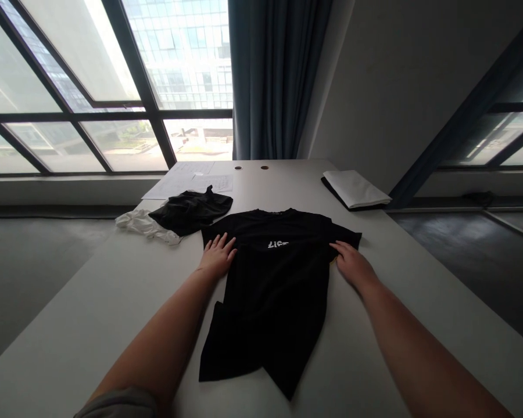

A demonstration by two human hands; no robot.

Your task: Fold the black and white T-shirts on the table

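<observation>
A black T-shirt [279, 290] with small white lettering on its chest lies spread on the white table, collar at the far side. Its hem is uneven: the left corner is skewed outward and the right corner comes to a point. My left hand [219, 255] rests flat on the left sleeve, fingers spread. On the other side, my right hand [353, 264] touches the right sleeve near the armpit with its fingers stretched out; its thumb is hard to make out.
Beyond my left hand lie a crumpled black garment [194, 210] and a crumpled white cloth [146, 225]. Paper sheets [178, 181] are at the far left of the table [113, 313]. Folded white fabric on black fabric [357, 188] sits at the far right. Windows and a blue curtain [274, 81] stand behind.
</observation>
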